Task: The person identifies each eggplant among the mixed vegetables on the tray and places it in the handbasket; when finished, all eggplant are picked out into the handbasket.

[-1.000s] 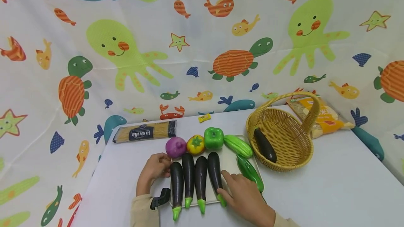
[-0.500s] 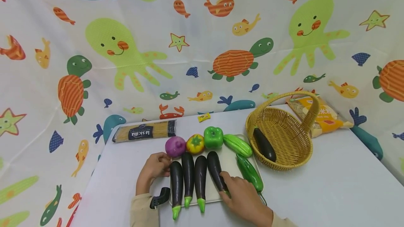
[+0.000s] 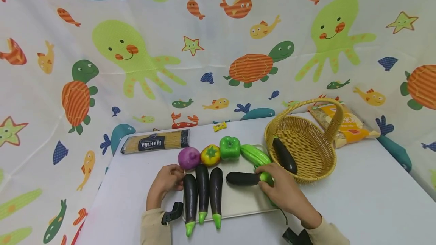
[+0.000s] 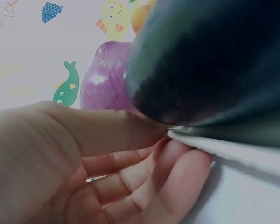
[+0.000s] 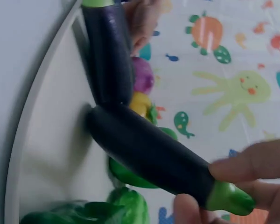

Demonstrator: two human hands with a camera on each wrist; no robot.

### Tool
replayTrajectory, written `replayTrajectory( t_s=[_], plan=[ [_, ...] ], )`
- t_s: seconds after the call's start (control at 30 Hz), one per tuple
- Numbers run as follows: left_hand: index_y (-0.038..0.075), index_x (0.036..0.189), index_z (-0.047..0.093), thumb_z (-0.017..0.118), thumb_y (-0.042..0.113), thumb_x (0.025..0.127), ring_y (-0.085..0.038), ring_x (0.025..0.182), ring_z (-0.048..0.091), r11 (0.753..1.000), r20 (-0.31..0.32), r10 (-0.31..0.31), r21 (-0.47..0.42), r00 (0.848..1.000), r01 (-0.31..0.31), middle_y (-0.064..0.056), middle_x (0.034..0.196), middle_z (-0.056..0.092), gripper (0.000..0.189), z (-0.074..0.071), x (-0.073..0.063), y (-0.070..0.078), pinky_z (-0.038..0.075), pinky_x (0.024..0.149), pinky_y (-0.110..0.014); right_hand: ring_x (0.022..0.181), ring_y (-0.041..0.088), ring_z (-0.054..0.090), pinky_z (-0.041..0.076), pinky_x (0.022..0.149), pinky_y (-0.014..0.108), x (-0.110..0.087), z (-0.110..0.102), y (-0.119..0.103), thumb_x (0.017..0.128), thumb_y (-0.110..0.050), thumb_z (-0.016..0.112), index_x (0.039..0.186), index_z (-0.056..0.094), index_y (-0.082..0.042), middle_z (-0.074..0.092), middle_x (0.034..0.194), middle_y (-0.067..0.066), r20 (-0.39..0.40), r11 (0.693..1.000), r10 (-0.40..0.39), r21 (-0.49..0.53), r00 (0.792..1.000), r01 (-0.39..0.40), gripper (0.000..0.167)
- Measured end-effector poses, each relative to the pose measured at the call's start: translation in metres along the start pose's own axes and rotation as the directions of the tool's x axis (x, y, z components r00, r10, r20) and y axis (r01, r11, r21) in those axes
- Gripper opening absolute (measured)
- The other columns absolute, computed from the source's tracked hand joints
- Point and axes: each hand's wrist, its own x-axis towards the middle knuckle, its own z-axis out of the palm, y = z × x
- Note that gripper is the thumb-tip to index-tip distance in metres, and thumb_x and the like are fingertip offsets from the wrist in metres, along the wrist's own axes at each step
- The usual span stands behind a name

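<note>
My right hand (image 3: 284, 189) pinches an eggplant (image 3: 242, 179) by its green stem end. In the right wrist view this eggplant (image 5: 149, 144) slants above the white tray (image 3: 243, 201). My left hand (image 3: 168, 180) grips the tray's left rim; in the left wrist view the thumb is above the rim and the fingers curl under it. Three more eggplants (image 3: 203, 188) lie side by side on the tray's left part. Behind them are a purple onion (image 3: 189, 158), a yellow-red tomato-like vegetable (image 3: 210, 155), a green bell pepper (image 3: 229, 148) and a ridged green gourd (image 3: 254, 155).
Right of the tray stands a wicker basket (image 3: 315, 154) with a tall handle and one eggplant (image 3: 285, 156) inside. An orange bag (image 3: 351, 126) lies behind it. A spaghetti pack (image 3: 156, 141) and small yellow packet (image 3: 220, 126) lie at the back. My right hand partly covers a long green pepper (image 5: 74, 212).
My right hand has taken hold of the rightmost eggplant's stem end and moved up and right. The eggplant has turned from lengthwise to crosswise. My left hand stays at the tray rim.
</note>
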Motion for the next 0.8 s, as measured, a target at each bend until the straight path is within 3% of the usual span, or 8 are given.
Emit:
replayTrajectory(
  t_s=[0.13,0.23,0.4,0.5,0.6,0.7,0.77,0.8],
  plan=[
    [-0.011,0.105,0.063,0.063,-0.01,0.091,-0.02,0.067,0.063,1.0,0.0,0.001,-0.003,1.0,-0.001,-0.011,0.076,0.064,0.013,0.0,0.0,-0.002,0.062,0.056,-0.033,0.09,0.016,0.057,0.054,0.067,0.023,0.004,-0.002,0.007,0.087,0.002,0.077,0.11,0.074,-0.01,0.066,0.11,0.007,-0.013,0.991,0.037,0.127,0.999,-0.035,0.027],
    [-0.011,0.105,0.063,0.063,-0.01,0.092,-0.02,0.067,0.063,1.0,0.0,-0.001,-0.009,1.0,0.001,-0.011,0.076,0.064,0.013,0.0,0.0,-0.003,0.062,0.056,-0.034,0.091,0.015,0.06,0.057,0.068,0.023,0.005,0.001,0.009,0.087,0.0,0.078,0.114,0.073,-0.011,0.067,0.112,0.007,-0.035,0.985,0.033,0.168,0.999,-0.027,0.03],
    [-0.011,0.106,0.063,0.063,-0.01,0.092,-0.02,0.068,0.063,1.0,0.006,-0.006,-0.017,1.0,0.007,-0.011,0.076,0.065,0.014,0.001,0.0,-0.003,0.062,0.057,-0.034,0.096,0.022,0.066,0.061,0.075,0.032,0.005,-0.007,0.009,0.086,0.003,0.078,0.129,0.065,-0.007,0.068,0.111,0.008,-0.089,0.974,0.038,0.226,0.995,-0.017,0.045],
    [-0.011,0.107,0.063,0.063,-0.01,0.093,-0.02,0.068,0.064,1.0,0.011,-0.009,-0.018,1.0,0.009,-0.011,0.077,0.065,0.015,0.002,0.001,-0.003,0.062,0.057,-0.034,0.104,0.027,0.068,0.061,0.083,0.037,0.003,-0.028,0.008,0.089,0.001,0.076,0.136,0.057,-0.008,0.07,0.115,0.012,-0.114,0.964,0.065,0.262,0.991,-0.033,0.051],
    [-0.011,0.107,0.063,0.063,-0.01,0.092,-0.02,0.068,0.064,1.0,0.011,-0.008,-0.019,1.0,0.008,-0.011,0.077,0.065,0.015,0.002,0.002,-0.003,0.062,0.057,-0.034,0.106,0.021,0.069,0.059,0.085,0.03,0.002,-0.058,0.011,0.093,-0.002,0.073,0.139,0.051,-0.007,0.07,0.12,0.018,-0.163,0.957,0.096,0.285,0.982,-0.046,0.052],
    [-0.011,0.106,0.063,0.063,-0.01,0.092,-0.02,0.068,0.064,1.0,0.009,-0.002,-0.021,1.0,0.002,-0.011,0.077,0.064,0.014,0.001,0.002,-0.003,0.062,0.057,-0.034,0.101,0.014,0.068,0.054,0.079,0.016,0.006,-0.088,0.018,0.095,-0.007,0.072,0.139,0.051,-0.007,0.069,0.122,0.019,-0.22,0.972,0.103,0.227,0.97,-0.052,0.048],
    [-0.011,0.106,0.063,0.063,-0.01,0.092,-0.021,0.068,0.064,1.0,0.01,0.001,-0.024,1.0,0.0,-0.011,0.076,0.064,0.014,0.0,0.003,-0.003,0.062,0.057,-0.034,0.104,0.019,0.066,0.053,0.079,0.013,0.014,-0.107,0.025,0.098,-0.011,0.07,0.14,0.051,-0.006,0.066,0.126,0.022,-0.22,0.981,0.101,0.185,0.97,-0.061,0.047],
    [-0.012,0.106,0.063,0.063,-0.01,0.092,-0.021,0.067,0.064,1.0,0.011,0.003,-0.026,1.0,-0.002,-0.011,0.076,0.064,0.014,0.0,0.003,-0.003,0.062,0.057,-0.034,0.106,0.024,0.066,0.055,0.081,0.018,0.02,-0.115,0.029,0.099,-0.012,0.069,0.142,0.051,-0.007,0.065,0.127,0.023,-0.208,0.986,0.094,0.158,0.974,-0.061,0.047]
  ],
)
